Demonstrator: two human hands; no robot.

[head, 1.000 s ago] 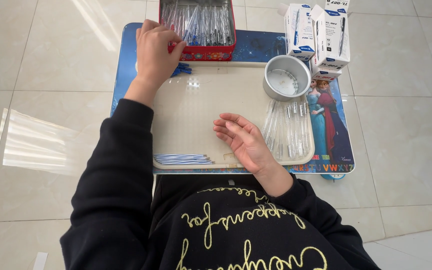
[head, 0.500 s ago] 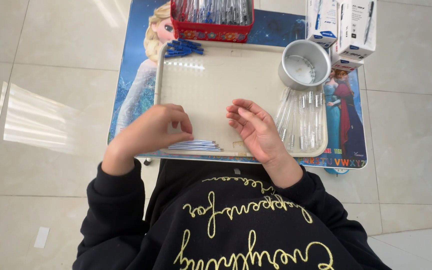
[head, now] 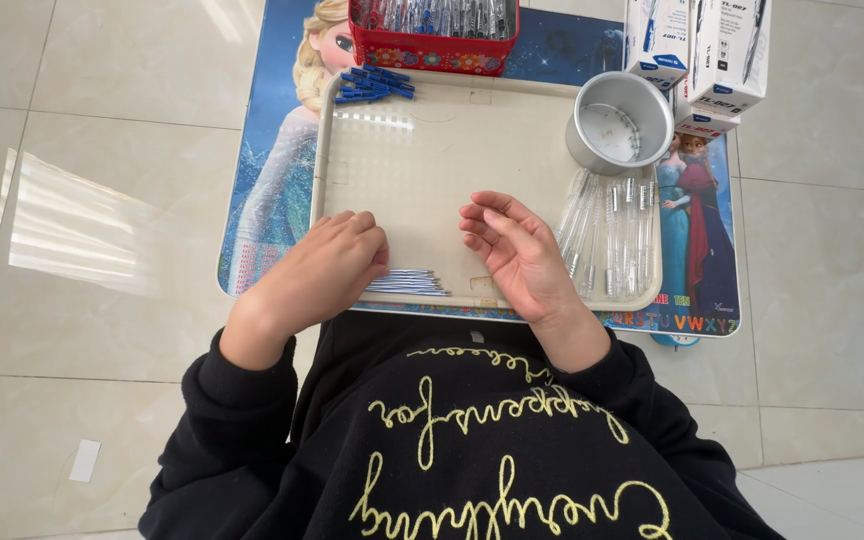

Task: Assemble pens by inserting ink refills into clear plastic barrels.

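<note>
The left hand [head: 327, 265] is lying palm down, fingers curled in. The right hand [head: 512, 250] is sitting just beside it, palm turned up, fingers bending loosely. Both arms are wearing black sleeves.

Black long-sleeved sweatshirt [head: 472, 450] with ribbed cuffs and yellow cursive lettering.

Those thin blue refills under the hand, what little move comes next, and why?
Probably pinch one refill: the left hand rests on the refills at the tray's near edge, while the right hand waits open and empty beside the clear pen barrels.
</note>
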